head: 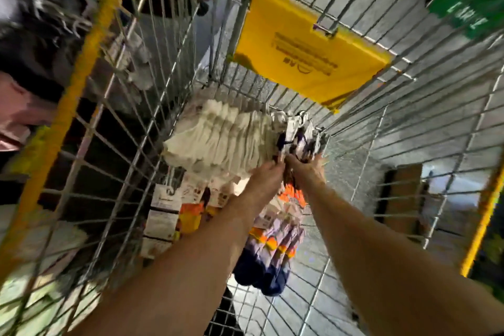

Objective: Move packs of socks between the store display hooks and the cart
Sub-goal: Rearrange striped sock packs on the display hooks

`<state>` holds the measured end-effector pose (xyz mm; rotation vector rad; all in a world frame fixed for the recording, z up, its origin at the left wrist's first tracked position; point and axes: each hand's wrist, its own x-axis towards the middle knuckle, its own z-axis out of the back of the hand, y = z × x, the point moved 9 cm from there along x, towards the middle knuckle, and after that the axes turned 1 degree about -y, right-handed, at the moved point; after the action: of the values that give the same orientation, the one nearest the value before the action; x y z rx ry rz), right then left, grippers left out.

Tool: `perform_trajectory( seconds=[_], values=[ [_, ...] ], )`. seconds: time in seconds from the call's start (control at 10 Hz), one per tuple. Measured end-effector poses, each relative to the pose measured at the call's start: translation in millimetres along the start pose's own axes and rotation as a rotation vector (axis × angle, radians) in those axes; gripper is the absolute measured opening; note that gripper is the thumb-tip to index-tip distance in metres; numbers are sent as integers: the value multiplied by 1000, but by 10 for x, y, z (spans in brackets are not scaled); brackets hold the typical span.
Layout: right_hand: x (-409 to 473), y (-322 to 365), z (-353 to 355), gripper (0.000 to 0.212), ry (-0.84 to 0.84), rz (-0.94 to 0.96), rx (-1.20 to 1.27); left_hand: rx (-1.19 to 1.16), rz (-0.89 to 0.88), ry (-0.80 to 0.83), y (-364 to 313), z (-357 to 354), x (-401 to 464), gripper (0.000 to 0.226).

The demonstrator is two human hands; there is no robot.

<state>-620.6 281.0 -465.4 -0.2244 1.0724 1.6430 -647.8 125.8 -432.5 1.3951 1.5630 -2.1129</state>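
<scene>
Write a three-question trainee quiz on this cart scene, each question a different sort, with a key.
1. True or false: both hands reach into the wire cart.
2. The big bundle of socks at the hands is: A white, B green, C red.
3. Fill in: the flap on the cart's far wall is ____.

Key: 1 true, the left hand and right hand meet at the pack hangers; 2 A; 3 yellow.

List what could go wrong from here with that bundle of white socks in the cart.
1. Both hands, left hand and right hand, grip only the card-header end of the white sock packs; the sock end hangs unsupported, so packs might slip out.
2. The pack hangers could snag on the cart's wire mesh close behind them.
3. The orange and navy packs below may get dragged along.
</scene>
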Motion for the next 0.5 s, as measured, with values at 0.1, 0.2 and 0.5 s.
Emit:
perform_trajectory(
  seconds=[0.1,0.2,0.5],
  values=[
    [663,-464,-73,80,-31,24,-176,6,-35,12,77,-68,146,41],
    [505,-318,81,57,-86,-22,-362,-122,-13,10,116,-81,179,39],
    [-614,105,249,24,53,-112,54,-426,129,53,-156,-165,-190,37]
  ],
)
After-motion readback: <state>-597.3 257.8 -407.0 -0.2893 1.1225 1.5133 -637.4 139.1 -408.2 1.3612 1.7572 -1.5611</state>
